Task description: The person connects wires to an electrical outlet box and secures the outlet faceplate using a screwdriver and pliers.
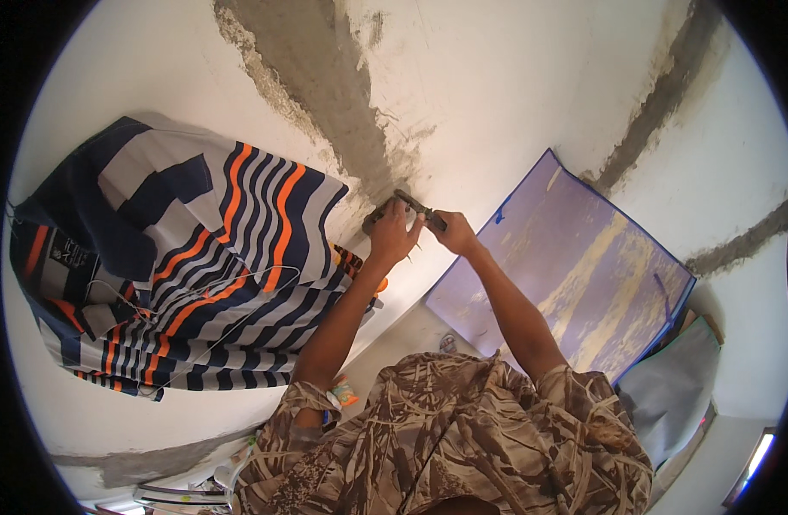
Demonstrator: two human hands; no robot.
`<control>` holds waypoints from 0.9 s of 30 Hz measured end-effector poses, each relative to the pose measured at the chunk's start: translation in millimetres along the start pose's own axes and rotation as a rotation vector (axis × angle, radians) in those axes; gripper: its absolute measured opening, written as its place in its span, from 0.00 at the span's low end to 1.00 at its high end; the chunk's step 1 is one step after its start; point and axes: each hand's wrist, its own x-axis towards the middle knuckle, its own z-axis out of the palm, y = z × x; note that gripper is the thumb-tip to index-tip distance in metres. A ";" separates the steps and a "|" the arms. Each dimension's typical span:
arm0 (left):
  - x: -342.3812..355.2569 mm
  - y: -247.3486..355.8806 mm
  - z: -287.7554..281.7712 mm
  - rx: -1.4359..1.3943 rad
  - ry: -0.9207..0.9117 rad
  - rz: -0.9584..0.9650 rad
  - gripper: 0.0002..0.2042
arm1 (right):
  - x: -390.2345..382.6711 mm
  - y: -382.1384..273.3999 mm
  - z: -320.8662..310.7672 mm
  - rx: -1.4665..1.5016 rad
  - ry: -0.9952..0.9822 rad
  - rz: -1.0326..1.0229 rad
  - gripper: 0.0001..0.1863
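My right hand [454, 233] is closed round the end of a dark, narrow hand tool [417, 204], whose exact kind is too small to tell. The tool points up and left across a dark opening [377, 216] at the foot of a grey cement strip [342, 112] on the white wall. Close beside it, my left hand [395, 236] has its fingers bent at the opening and near the tool. What those fingers grip, if anything, is hidden. Thin wire-like ends [417, 246] show just below the left fingers.
A striped navy, grey and orange shirt [222, 249] hangs on the wall at left. To the right leans a worn purple board [565, 266] with a blue edge. Beyond it stands a grey sheet [673, 395]. An orange packet [345, 391] lies below my left forearm.
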 end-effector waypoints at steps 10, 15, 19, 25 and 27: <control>-1.5 0.5 16.0 0.079 0.175 -0.002 0.27 | -13.6 -13.5 23.0 -0.227 0.305 0.073 0.14; 0.6 -3.7 10.4 -0.018 0.160 0.017 0.27 | -20.1 -18.7 40.5 -0.191 0.393 0.149 0.14; 3.0 -3.2 4.5 0.012 0.125 0.028 0.27 | -19.7 -20.8 42.5 -0.209 0.438 0.153 0.14; 4.2 -4.7 -3.7 0.041 0.069 0.045 0.26 | -23.9 -27.1 52.3 -0.143 0.405 0.311 0.15; 4.6 -6.2 -5.9 0.038 0.042 0.037 0.26 | -26.3 -29.2 55.9 -0.114 0.425 0.304 0.15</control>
